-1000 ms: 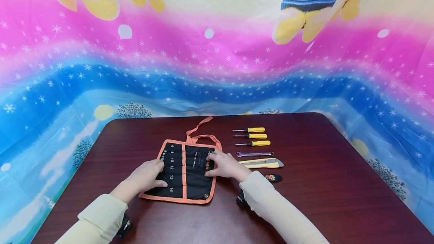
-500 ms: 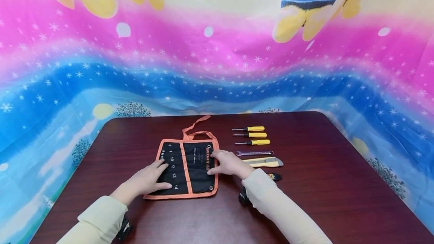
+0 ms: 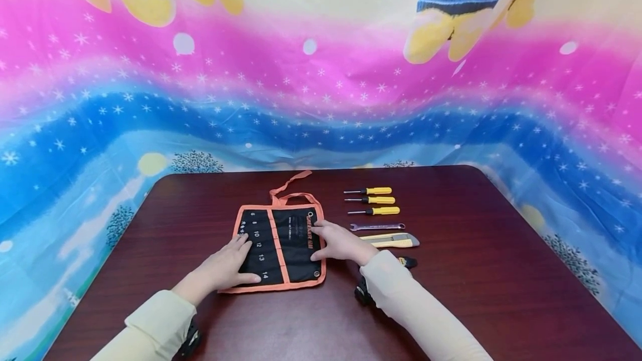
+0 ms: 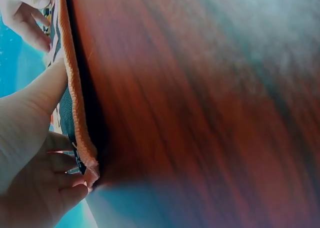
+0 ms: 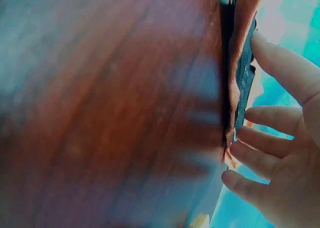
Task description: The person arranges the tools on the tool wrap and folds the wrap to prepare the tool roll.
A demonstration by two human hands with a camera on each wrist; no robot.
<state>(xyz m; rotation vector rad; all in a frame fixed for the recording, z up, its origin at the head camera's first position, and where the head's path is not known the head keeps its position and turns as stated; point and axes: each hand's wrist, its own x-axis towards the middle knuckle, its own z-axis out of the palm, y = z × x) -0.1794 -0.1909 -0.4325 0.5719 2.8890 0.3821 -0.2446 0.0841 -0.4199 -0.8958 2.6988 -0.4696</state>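
Note:
A black cloth tool roll with orange trim lies unrolled on the table, its left pockets numbered 6 to 14. Its orange tie straps trail off the far edge. My left hand rests on the roll's left side, thumb stretched over the cloth near the 14. On the opposite side, my right hand touches the right edge with fingertips and thumb. In the right wrist view, the fingers of that hand are spread and lightly bent along the trim. Neither hand grips the cloth.
Right of the roll lie three yellow-handled screwdrivers, a wrench and a pale yellow utility knife. A black object is partly hidden by the right sleeve. A printed curtain hangs behind the dark wooden table.
The tool roll has shifted slightly right and turned a little, and the cloth lies flatter. Both hands moved a bit right with it; the right fingers uncovered more of the printed lettering.

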